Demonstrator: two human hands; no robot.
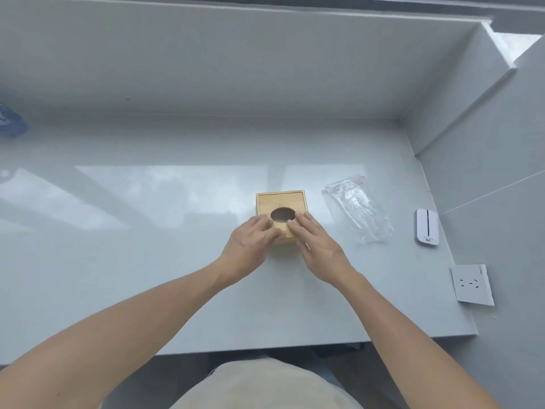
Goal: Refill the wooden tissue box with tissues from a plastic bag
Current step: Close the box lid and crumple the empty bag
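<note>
A small square wooden tissue box [281,200] sits on the white counter, its lid showing an oval hole that looks dark inside. My left hand [250,242] presses on the lid's near left corner, fingers bent against it. My right hand [315,240] lies flat on the lid's near right part, fingertips at the rim of the hole. Both hands cover the box's near edge. A clear plastic bag [358,208] lies flat on the counter to the right of the box, apart from both hands. What the bag holds cannot be made out.
A small white device [426,228] lies near the right wall. A white socket plate [472,286] sits by the counter's right front corner. A blue object [11,122] shows at the far left edge. Walls close off the back and right.
</note>
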